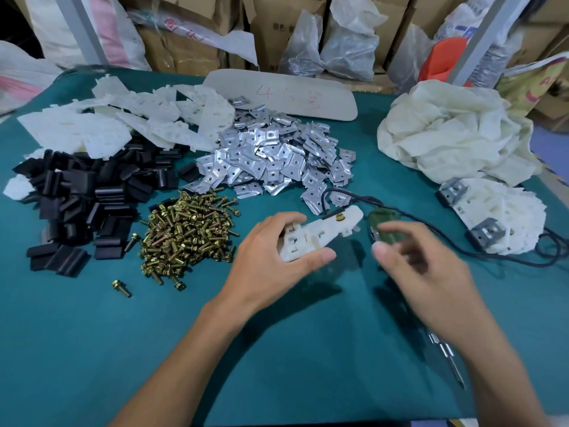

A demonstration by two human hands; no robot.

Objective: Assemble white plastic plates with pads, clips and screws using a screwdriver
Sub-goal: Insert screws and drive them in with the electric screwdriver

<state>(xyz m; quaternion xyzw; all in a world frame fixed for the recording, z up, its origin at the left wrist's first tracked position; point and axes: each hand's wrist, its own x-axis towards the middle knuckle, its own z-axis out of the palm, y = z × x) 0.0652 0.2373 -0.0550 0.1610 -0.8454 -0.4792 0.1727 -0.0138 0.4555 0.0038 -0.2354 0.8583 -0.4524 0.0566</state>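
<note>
The near strip of the teal table mat [92, 349] is bare, crossed only by the two forearms. By the right wrist the steel bit of the electric screwdriver [383, 221] points toward the near edge; its green body shows beyond the fingers.

The right hand [431, 272] is blurred, with its fingers spread and loosely bent over the screwdriver and not closed round it as far as can be seen. The left hand [271, 260] pinches the white plastic plate [320, 235] between thumb and fingers, just above the mat at the table's middle. The plate is long, with square cut-outs, and at its far end sit a brass screw head and a black pad.

Left of it lies a heap of brass screws [187, 232], with one stray screw [121, 288] nearer. Further left are the black pads [83, 204]. Behind the screws are the metal clips [271, 158], and beyond those the loose white plates [101, 127].

At the right edge is a stack of plates with clips fitted [498, 217], with the screwdriver's black cable [354, 196] running past it. Behind that sits a crumpled white bag [455, 131].

A beige board [283, 94] with red writing lies at the far edge. Cartons [271, 29] and plastic sacks crowd the wall behind.
</note>
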